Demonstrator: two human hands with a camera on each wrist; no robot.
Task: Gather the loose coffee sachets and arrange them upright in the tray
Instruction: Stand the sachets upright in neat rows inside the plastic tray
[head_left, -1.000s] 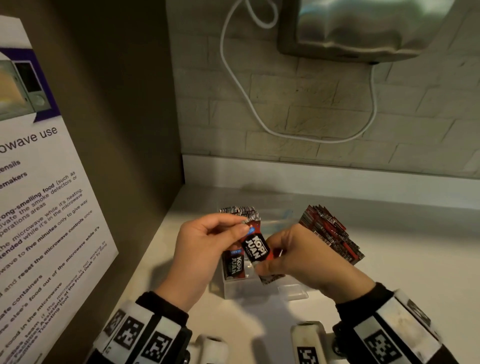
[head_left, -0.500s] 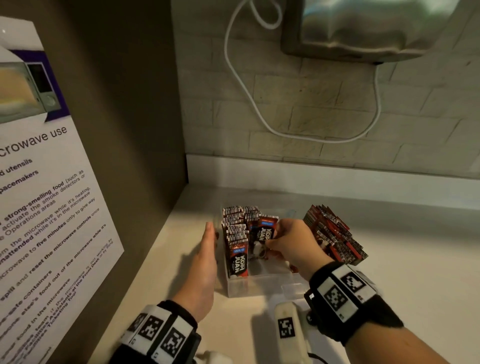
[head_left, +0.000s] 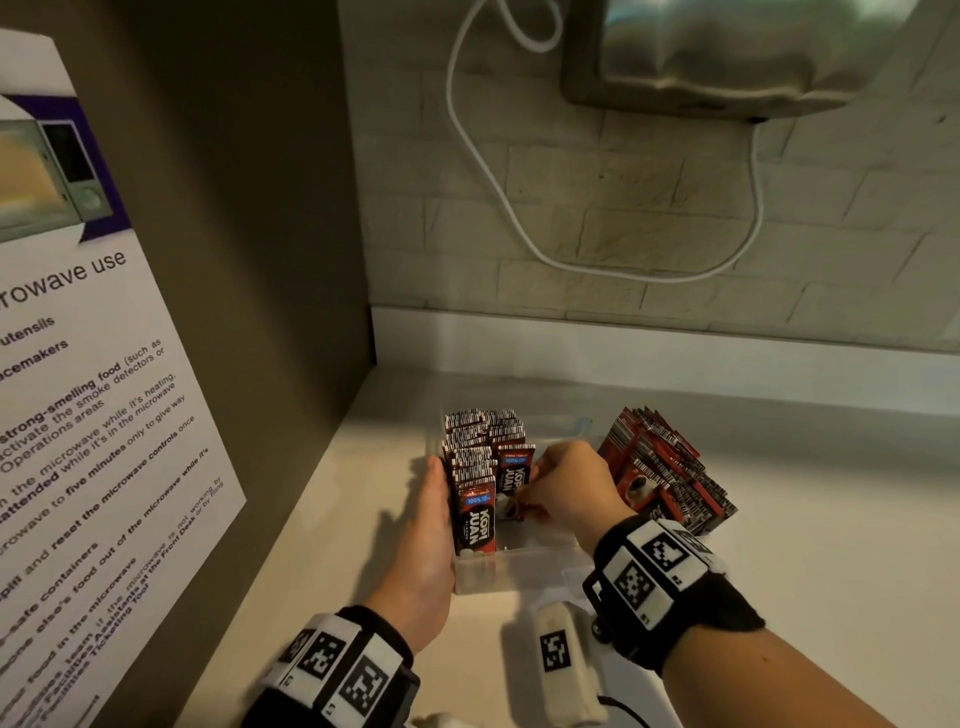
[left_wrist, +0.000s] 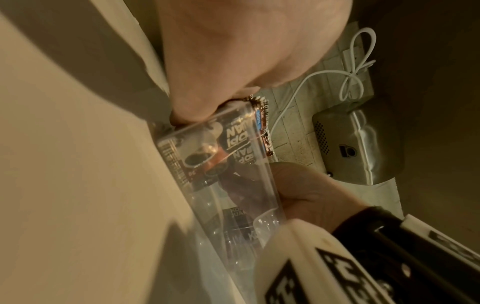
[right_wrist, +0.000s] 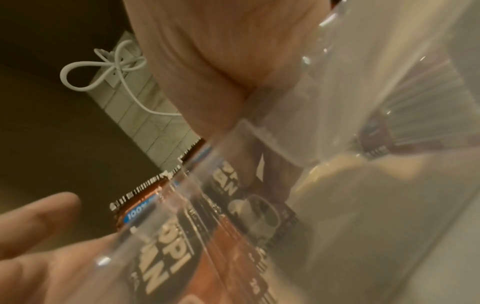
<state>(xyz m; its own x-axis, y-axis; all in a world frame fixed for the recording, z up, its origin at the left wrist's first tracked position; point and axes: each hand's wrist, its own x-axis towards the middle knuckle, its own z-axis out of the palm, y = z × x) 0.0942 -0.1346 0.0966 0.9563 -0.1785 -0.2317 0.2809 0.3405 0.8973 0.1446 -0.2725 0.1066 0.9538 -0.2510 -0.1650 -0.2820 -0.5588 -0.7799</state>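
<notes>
A clear plastic tray (head_left: 524, 577) stands on the pale counter. Two rows of black-and-red coffee sachets (head_left: 474, 512) stand upright in its left part. My left hand (head_left: 435, 483) lies flat against the tray's left wall, fingers straight. My right hand (head_left: 543, 480) reaches into the tray from the right, and its curled fingers pinch a sachet (head_left: 514, 475) at the front of the second row. The left wrist view shows the tray wall (left_wrist: 233, 205), with the right hand (left_wrist: 311, 195) behind it. A heap of loose sachets (head_left: 670, 473) lies right of the tray.
A brown side panel with a microwave notice (head_left: 78, 415) closes off the left. At the back, the brick wall carries a metal appliance (head_left: 727, 52) and a hanging white cable (head_left: 488, 171). Bare counter (head_left: 831, 545) stretches to the right.
One second ago both hands held a sachet above the tray. The left hand has since dropped to the tray's left wall. The right hand has lowered the sachet into the second row.
</notes>
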